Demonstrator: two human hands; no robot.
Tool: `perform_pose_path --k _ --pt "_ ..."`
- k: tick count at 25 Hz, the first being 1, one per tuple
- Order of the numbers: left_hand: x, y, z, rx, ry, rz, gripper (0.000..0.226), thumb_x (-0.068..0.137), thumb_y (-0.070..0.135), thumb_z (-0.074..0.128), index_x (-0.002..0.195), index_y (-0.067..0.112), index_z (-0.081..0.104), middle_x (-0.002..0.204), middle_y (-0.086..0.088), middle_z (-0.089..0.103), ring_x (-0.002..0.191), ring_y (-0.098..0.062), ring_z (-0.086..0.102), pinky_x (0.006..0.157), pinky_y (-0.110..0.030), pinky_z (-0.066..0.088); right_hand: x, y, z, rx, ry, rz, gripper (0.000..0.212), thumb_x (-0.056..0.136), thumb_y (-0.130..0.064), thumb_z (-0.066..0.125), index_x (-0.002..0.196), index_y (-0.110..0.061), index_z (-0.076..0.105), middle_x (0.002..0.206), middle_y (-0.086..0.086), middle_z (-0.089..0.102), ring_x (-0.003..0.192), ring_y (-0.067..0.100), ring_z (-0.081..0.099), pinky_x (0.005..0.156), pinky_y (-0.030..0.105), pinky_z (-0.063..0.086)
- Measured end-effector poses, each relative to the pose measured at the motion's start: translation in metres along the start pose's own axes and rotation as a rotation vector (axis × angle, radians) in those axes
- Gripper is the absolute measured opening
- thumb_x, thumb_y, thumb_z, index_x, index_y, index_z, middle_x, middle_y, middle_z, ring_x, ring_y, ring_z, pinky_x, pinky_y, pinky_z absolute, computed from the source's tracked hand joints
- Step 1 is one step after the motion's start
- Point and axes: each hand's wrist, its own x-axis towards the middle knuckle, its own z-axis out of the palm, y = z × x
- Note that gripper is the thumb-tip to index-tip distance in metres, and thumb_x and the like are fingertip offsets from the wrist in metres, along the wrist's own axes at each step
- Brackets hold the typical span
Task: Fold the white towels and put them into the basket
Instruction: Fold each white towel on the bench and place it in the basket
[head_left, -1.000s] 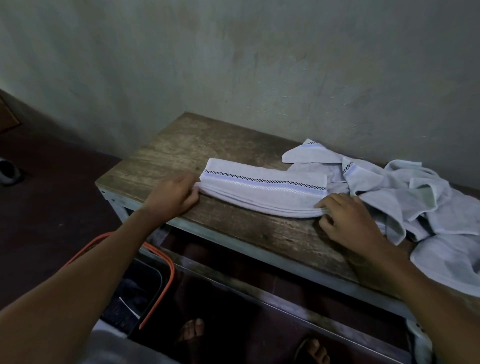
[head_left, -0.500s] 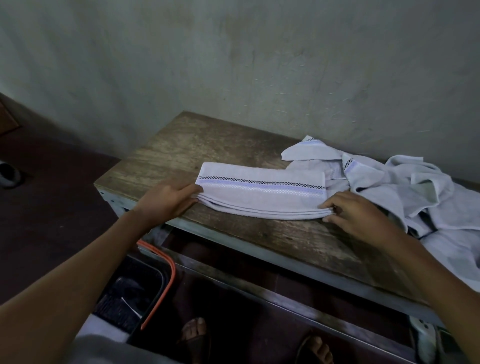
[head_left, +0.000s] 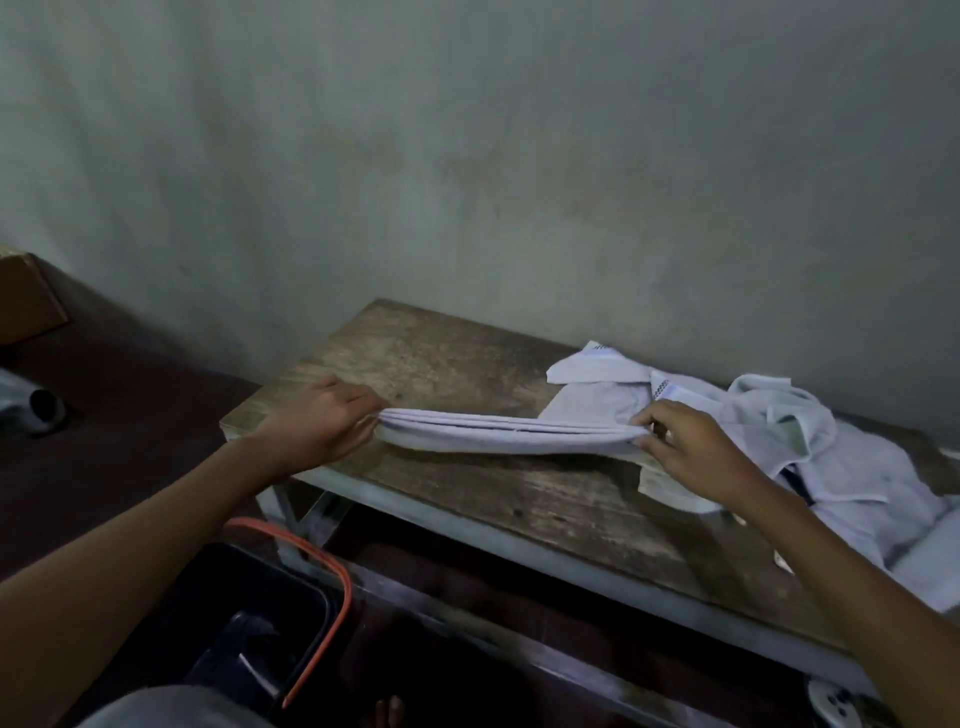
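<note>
Grip: left hand (head_left: 317, 426) pinches the left end of the folded towel (head_left: 498, 437), right hand (head_left: 691, 452) pinches the right end, fingers curled on the layered edges; towel slung between them over the wooden table (head_left: 519, 499), long axis left to right, middle sagging; basket (head_left: 340, 587), dark with orange rim, on the floor below the table's left end, nearer the left hand; front rail (head_left: 467, 527) between; unfolded towel heap (head_left: 841, 457) just beside the right hand.

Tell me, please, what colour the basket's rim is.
Orange; the basket rim shows in the head view.
</note>
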Motion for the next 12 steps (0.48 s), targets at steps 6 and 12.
perform_pose_path --k 6,12 --pt "0.039 -0.009 -0.134 -0.179 0.12 -0.109 0.047 0.087 0.036 0.03 0.098 0.005 0.064 0.085 -0.01 0.066 0.073 -0.025 0.062 0.067 -0.029 0.046 0.043 -0.075 -0.13 -0.003 0.03 0.051 0.009 0.088 -0.011 0.061 0.084 -0.018 0.06 0.075 -0.002 0.061 0.066 0.01 0.053 0.062 0.019 0.038" --pt "0.063 -0.002 -0.232 -0.21 0.248 -0.283 0.038 0.08 0.027 0.039 0.094 0.004 0.066 0.07 -0.001 0.056 0.063 -0.019 0.049 0.059 -0.026 0.032 0.048 -0.119 -0.211 -0.03 0.094 0.038 0.016 0.089 -0.01 0.06 0.078 -0.021 0.059 0.068 -0.004 0.06 0.062 0.01 0.053 0.059 0.012 0.039"
